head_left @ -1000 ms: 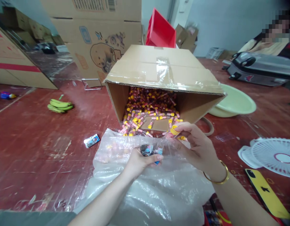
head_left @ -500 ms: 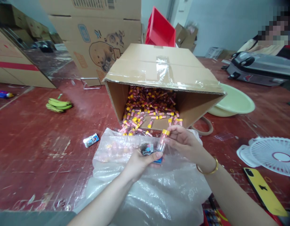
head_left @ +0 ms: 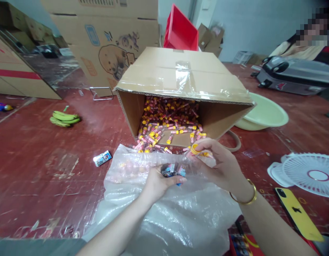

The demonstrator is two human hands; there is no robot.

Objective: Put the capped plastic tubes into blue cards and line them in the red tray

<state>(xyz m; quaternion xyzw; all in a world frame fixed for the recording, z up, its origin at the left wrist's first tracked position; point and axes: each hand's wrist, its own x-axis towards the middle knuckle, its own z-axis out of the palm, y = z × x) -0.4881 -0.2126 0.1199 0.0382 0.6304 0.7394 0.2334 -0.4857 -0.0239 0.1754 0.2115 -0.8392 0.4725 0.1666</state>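
My left hand (head_left: 159, 182) is closed on small dark-and-blue printed packets (head_left: 169, 170), its thumb lying across them. Just right of it, my right hand (head_left: 220, 163) pinches a small clear tube with a yellow cap (head_left: 195, 149); the fingers hide part of the tube. Both hands are over a translucent plastic bag (head_left: 164, 220) spread on the floor. Behind them a cardboard box (head_left: 223, 122) lies on its side, open towards me. Many pink-labelled tubes with yellow caps (head_left: 153, 137) fill it and spill out at its mouth.
A loose blue packet (head_left: 102, 158) and bananas (head_left: 65, 118) lie on the red floor (head_left: 47, 185) at left. On the right are a pale green basin (head_left: 271, 112), a white fan grille (head_left: 311, 176), a yellow phone (head_left: 300, 213) and a grey suitcase (head_left: 295, 76) near a person (head_left: 300, 49).
My right hand has moved right, away from the left hand, and the tube in it has tilted. Another packet now shows in my left hand, where the tube was in front.
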